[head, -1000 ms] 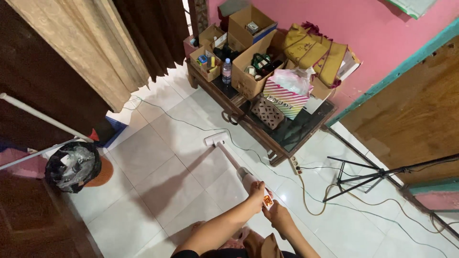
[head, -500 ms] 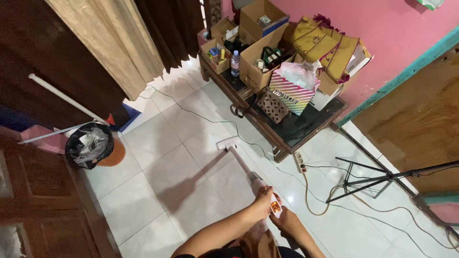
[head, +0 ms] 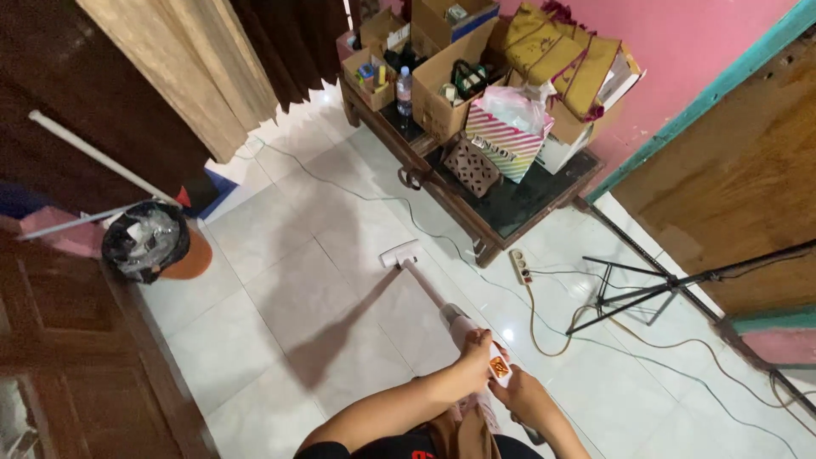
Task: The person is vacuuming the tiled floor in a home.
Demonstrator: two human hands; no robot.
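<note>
A white stick vacuum (head: 427, 289) stretches from my hands to its floor head (head: 399, 252), which rests on the white tiles beside a low dark table (head: 510, 212). My left hand (head: 476, 353) grips the vacuum body from the left. My right hand (head: 518, 393) holds the handle end just below an orange and white label (head: 500, 368). Both forearms reach in from the bottom edge.
The low table carries cardboard boxes (head: 442, 85), a striped gift bag (head: 506, 136) and a bottle (head: 405, 89). A power strip (head: 519, 265) and cables lie on the floor to the right, by a black tripod stand (head: 646, 289). A black-lined bin (head: 146, 240) stands left, by curtains.
The view has shifted, so the table and bin sit further right and lower in frame. My hands stay on the vacuum, whose head remains near the table.
</note>
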